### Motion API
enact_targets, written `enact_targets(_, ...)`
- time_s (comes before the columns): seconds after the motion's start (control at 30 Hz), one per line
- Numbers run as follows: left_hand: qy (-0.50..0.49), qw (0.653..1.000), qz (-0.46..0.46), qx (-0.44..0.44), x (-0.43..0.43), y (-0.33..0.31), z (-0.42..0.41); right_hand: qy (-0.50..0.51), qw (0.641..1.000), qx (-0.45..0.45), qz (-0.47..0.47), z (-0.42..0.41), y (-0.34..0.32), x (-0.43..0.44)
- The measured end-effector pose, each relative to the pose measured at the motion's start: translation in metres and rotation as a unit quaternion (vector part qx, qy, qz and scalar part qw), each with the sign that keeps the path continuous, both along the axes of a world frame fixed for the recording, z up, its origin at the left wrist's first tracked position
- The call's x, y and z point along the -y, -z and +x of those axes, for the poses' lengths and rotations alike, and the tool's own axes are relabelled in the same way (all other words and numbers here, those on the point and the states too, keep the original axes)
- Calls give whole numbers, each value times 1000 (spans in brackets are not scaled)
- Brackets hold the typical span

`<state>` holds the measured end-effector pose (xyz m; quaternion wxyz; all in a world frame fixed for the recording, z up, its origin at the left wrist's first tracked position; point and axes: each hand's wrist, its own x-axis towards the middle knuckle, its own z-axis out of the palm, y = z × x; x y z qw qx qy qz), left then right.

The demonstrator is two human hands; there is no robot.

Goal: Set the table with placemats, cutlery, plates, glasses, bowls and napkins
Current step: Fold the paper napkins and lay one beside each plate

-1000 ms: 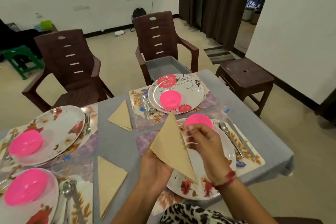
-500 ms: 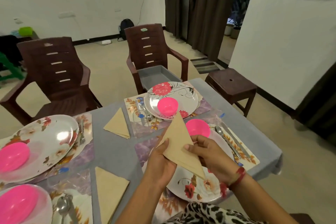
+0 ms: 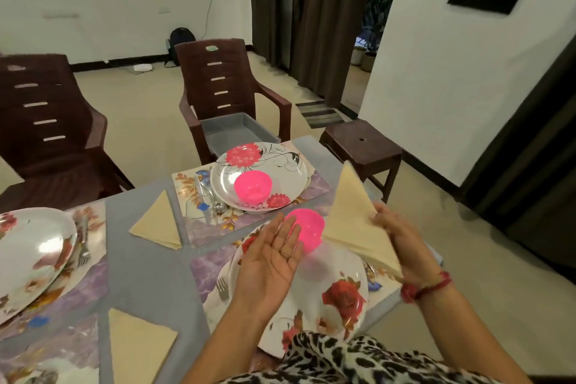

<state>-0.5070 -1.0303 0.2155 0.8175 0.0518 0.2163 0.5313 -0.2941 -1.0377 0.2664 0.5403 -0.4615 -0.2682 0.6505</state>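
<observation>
Bowl (image 3: 308,227), pink, on near plate (image 3: 339,296); left hand (image 3: 271,262) flat, palm up; right hand (image 3: 402,240) grips napkin (image 3: 352,212).

The beige napkin (image 3: 352,212), folded into a triangle, is held tip-up in the right hand (image 3: 402,240) over the counter's (image 3: 146,277) right edge, beside a pink bowl (image 3: 311,231).

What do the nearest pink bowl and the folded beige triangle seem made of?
Nearest pink bowl: likely plastic, glossy and faintly translucent. Beige napkin in the right hand: paper or thin cloth, matte, crisply creased; cannot tell which.
</observation>
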Motion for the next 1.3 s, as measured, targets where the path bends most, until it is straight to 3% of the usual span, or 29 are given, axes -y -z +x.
enact_targets(0.13,-28,1000,10,6,-27,8,6,130,983,132,-21,65,1,-44)
enact_targets(0.23,-68,997,-15,-14,-49,13,19,153,920,359,-34,116,39,-95)
enact_targets(0.33,-79,996,-19,-40,-66,14,35,38,819,572,-5,137,93,-144)
enact_targets(0.4,-96,993,-44,-51,-79,22,44,-97,725,682,8,139,134,-169)
enact_targets(0.47,-90,992,-40,-76,-89,20,53,-214,649,729,24,134,168,-179)
enact_targets(0.5,-103,993,-34,-54,-94,27,56,-244,637,731,31,131,179,-180)
enact_targets(0.6,-142,982,-86,-89,-101,25,64,-215,648,727,65,134,189,-178)
enact_targets(0.7,-156,981,-50,-102,-103,18,74,-137,650,735,134,149,193,-176)
enact_targets(0.83,-167,975,-63,-133,-106,15,79,-255,600,741,159,156,205,-182)
enact_targets(0.9,-177,977,-57,-105,-106,20,75,-300,596,729,152,156,212,-184)
enact_targets(1.3,-158,980,-66,-104,-97,21,73,-312,572,742,160,158,218,-179)
